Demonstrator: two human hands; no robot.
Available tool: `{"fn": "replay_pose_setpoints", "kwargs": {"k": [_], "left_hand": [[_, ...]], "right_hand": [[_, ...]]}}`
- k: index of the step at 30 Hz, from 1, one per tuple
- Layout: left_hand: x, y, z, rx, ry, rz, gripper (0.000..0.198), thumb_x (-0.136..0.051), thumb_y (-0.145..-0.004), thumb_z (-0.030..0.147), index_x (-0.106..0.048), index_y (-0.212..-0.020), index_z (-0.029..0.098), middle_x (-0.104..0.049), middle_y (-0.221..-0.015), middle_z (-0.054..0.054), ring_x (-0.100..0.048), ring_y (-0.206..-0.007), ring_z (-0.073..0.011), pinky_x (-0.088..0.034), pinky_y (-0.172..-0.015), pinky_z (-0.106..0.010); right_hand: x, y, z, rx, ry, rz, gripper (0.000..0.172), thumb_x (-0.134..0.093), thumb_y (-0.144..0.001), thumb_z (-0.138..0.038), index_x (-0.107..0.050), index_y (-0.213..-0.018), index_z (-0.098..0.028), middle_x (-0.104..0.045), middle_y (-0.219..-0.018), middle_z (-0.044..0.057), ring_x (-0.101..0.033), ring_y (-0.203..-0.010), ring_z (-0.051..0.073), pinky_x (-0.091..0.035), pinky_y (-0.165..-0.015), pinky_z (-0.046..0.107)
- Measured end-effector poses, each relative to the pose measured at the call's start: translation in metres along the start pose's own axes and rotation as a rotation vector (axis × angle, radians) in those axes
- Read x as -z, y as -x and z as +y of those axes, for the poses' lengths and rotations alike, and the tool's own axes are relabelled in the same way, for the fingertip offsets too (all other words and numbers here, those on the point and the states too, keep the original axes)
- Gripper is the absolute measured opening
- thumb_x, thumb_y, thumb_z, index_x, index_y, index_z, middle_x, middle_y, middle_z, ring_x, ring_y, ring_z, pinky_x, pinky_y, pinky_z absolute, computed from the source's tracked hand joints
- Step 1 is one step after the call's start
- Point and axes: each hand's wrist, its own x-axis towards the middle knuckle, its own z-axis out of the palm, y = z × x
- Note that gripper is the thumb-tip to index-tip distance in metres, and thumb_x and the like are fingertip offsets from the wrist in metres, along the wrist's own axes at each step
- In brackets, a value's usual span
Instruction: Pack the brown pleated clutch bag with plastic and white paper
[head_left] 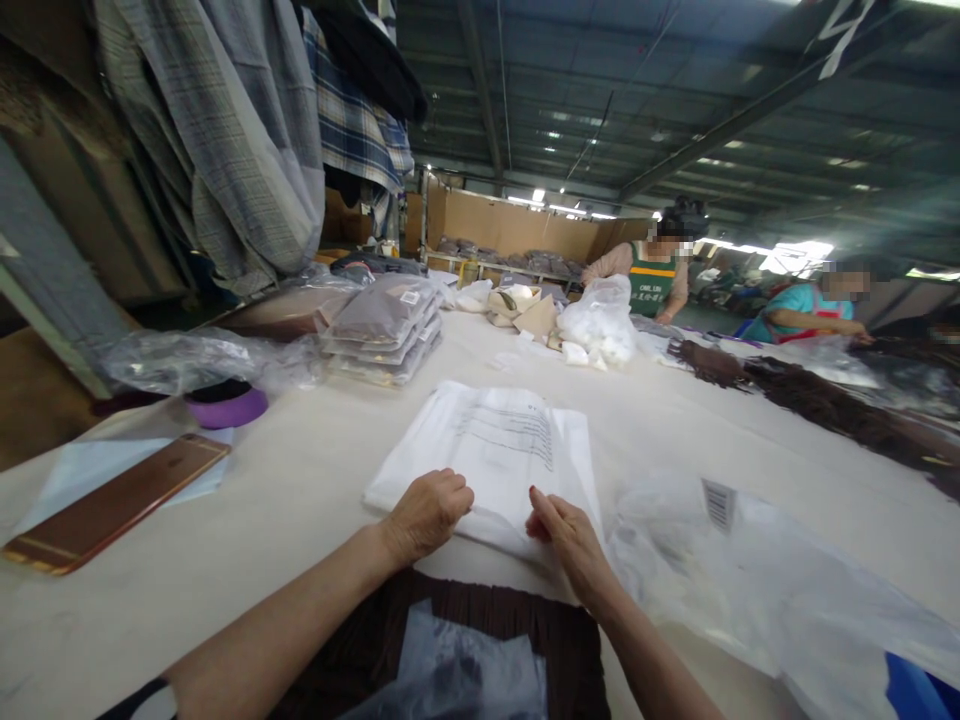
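Observation:
A stack of white plastic bags [499, 440] printed with dark text lies flat on the table in front of me. My left hand [431, 512] is closed, its fingers curled at the front edge of the top plastic bag. At the same edge, farther right, my right hand [561, 532] has its fingers bent onto the plastic and its thumb pointing up. Both hands seem to grip the bag, though the fingertips are partly hidden. Nearest my body lies dark brown fringed fabric [570, 640], with a clear plastic bag [469, 660] on top of it.
Packed garments [386, 310] are piled at the back left, near a purple tape roll [229, 405] and a phone [120, 505]. Clear bags [750, 580] spread on the right. Two co-workers [651, 285] stand across the table [660, 430]. Clothes [247, 130] hang upper left.

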Motion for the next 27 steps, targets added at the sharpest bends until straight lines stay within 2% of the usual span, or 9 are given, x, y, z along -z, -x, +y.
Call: {"fn": "replay_pose_setpoints", "kwargs": {"k": [3,6,8,11,14,19,22,27], "left_hand": [[0.002,-0.002,0.001,0.001,0.0,-0.01,0.014,-0.052,-0.084,0.01,-0.058,-0.072,0.015,-0.057,-0.07,-0.003,-0.05,-0.069,-0.0173,-0.039,-0.062,-0.027],[0.006,-0.003,0.002,0.005,0.001,-0.023,0.014,-0.053,-0.084,0.012,-0.059,-0.072,0.015,-0.058,-0.07,-0.003,-0.051,-0.07,-0.0174,-0.039,-0.062,-0.027],[0.007,-0.004,0.003,0.004,0.003,-0.032,0.013,-0.054,-0.084,0.013,-0.058,-0.072,0.015,-0.058,-0.071,-0.003,-0.051,-0.07,-0.0173,-0.039,-0.062,-0.027],[0.008,-0.006,0.006,-0.002,0.009,-0.045,0.01,-0.057,-0.084,0.016,-0.058,-0.074,0.015,-0.059,-0.074,-0.002,-0.052,-0.072,-0.0169,-0.04,-0.064,-0.026],[0.008,-0.009,0.008,-0.003,0.005,-0.061,0.008,-0.058,-0.083,0.016,-0.058,-0.075,0.016,-0.059,-0.074,-0.002,-0.052,-0.072,-0.0169,-0.04,-0.064,-0.026],[0.009,-0.011,0.009,0.024,-0.007,-0.076,0.014,-0.052,-0.083,0.008,-0.059,-0.072,0.015,-0.058,-0.072,-0.005,-0.051,-0.071,-0.0187,-0.039,-0.063,-0.029],[0.01,-0.011,0.009,0.024,0.005,-0.091,0.017,-0.049,-0.083,0.007,-0.059,-0.072,0.015,-0.058,-0.072,-0.005,-0.051,-0.072,-0.0191,-0.04,-0.064,-0.029],[0.015,-0.012,0.007,0.066,0.041,-0.131,0.01,-0.055,-0.082,0.011,-0.06,-0.074,0.014,-0.06,-0.074,-0.005,-0.054,-0.073,-0.0197,-0.041,-0.066,-0.03]], "right_hand": [[-0.006,0.005,-0.008,0.094,0.039,-0.092,0.032,-0.067,-0.062,-0.051,-0.07,-0.074,-0.022,-0.067,-0.078,0.003,-0.058,-0.072,0.017,-0.043,-0.068,0.028],[-0.01,0.005,-0.006,0.12,0.07,-0.073,0.016,-0.066,-0.06,-0.039,-0.069,-0.064,-0.024,-0.065,-0.069,0.001,-0.056,-0.068,0.017,-0.041,-0.068,0.029],[-0.013,0.003,0.0,0.099,0.077,-0.035,0.012,-0.065,-0.06,-0.035,-0.065,-0.057,-0.023,-0.061,-0.06,0.0,-0.053,-0.062,0.015,-0.039,-0.065,0.028],[-0.017,-0.002,0.008,0.044,0.072,-0.008,0.017,-0.067,-0.056,-0.035,-0.057,-0.052,-0.021,-0.053,-0.052,-0.004,-0.044,-0.054,0.012,-0.033,-0.057,0.027],[-0.016,-0.004,0.006,0.004,0.063,-0.053,0.025,-0.07,-0.054,-0.038,-0.053,-0.049,-0.019,-0.046,-0.048,-0.006,-0.038,-0.051,0.01,-0.029,-0.053,0.025],[-0.01,-0.001,-0.003,-0.024,0.026,-0.174,0.038,-0.057,-0.067,-0.052,-0.059,-0.054,-0.016,-0.045,-0.049,-0.004,-0.037,-0.053,0.01,-0.027,-0.053,0.025],[-0.011,-0.001,-0.001,-0.045,-0.005,-0.141,0.037,-0.059,-0.066,-0.051,-0.058,-0.052,-0.016,-0.043,-0.047,-0.005,-0.035,-0.052,0.009,-0.026,-0.053,0.025],[-0.018,-0.002,0.003,-0.071,-0.082,-0.071,0.032,-0.068,-0.057,-0.046,-0.055,-0.05,-0.018,-0.043,-0.045,-0.006,-0.035,-0.051,0.009,-0.027,-0.052,0.025]]}}
